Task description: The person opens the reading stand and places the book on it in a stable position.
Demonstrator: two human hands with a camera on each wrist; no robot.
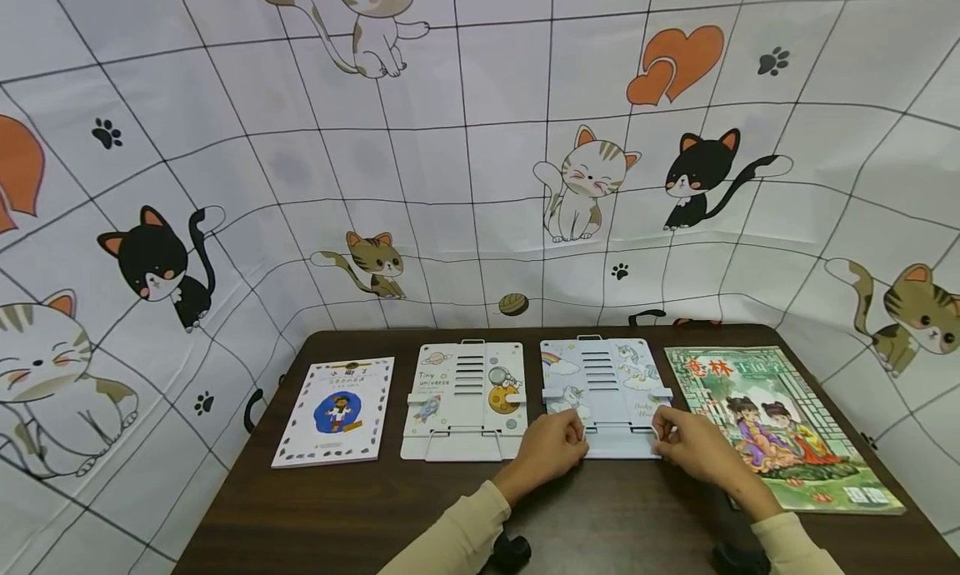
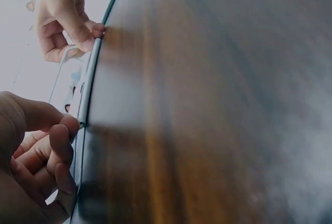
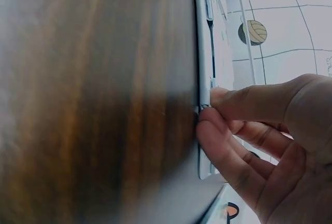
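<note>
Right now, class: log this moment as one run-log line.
left grip: pinches unicorn stand, near edge, left side | right grip: pinches same edge, right side | universe stand: left of unicorn stand | magazine: far right

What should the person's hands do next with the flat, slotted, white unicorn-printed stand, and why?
Perhaps raise the stand gently by its near edge: the left hand and right hand pinch that edge toward opposite ends, and the stand lies flat on the dark brown, wood-grained table.

2 bookstands (image 1: 600, 404) smooth, metal-looking; table (image 1: 360, 508) wood-grained, smooth, glossy; magazine (image 1: 783, 429) paper; backdrop (image 1: 487, 167) creased, cloth-like.
</note>
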